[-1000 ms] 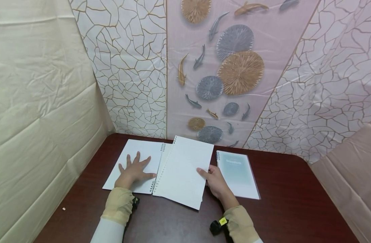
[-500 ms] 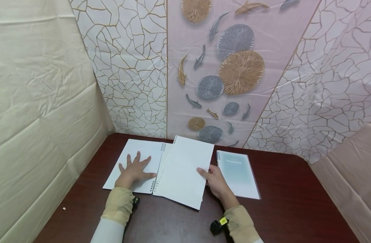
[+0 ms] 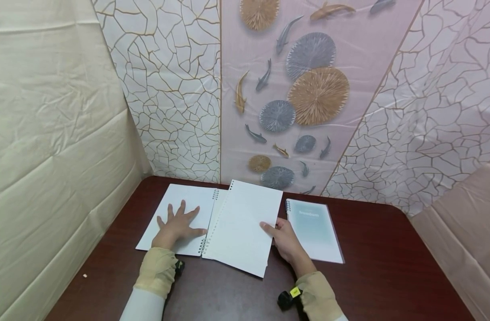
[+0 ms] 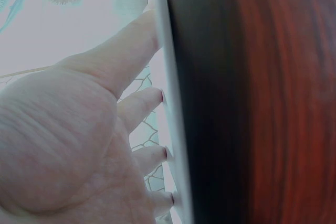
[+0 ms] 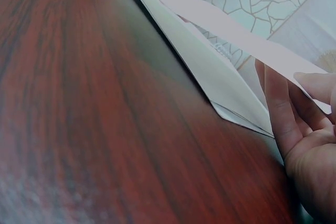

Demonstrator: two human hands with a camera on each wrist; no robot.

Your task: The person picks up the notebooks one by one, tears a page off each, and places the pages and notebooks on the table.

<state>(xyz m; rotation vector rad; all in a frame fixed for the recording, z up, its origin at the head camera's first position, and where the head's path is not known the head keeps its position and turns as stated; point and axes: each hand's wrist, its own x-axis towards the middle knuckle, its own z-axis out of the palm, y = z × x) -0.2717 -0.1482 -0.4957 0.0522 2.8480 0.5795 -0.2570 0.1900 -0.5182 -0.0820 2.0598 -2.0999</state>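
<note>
A spiral notebook [image 3: 158,214] lies spread on the table, white pages on both sides of its wire coil. On its left page my left hand [image 3: 177,227] presses with fingers spread wide; in the left wrist view the fingertips of the left hand [image 4: 68,140] meet the page edge-on. My right hand [image 3: 287,238] pinches the right edge of a loose-looking white sheet of paper [image 3: 245,227] between thumb and fingers. That sheet has a row of punched holes along its left side and sits askew over the right page. The right wrist view shows the sheet raised above the notebook.
A second spiral notebook [image 3: 315,232] with a pale teal cover marked "freedom" lies just right of my right hand. The dark wooden table [image 3: 381,267] ends at a patterned curtain behind. A tiny white scrap [image 3: 84,275] is near its left edge.
</note>
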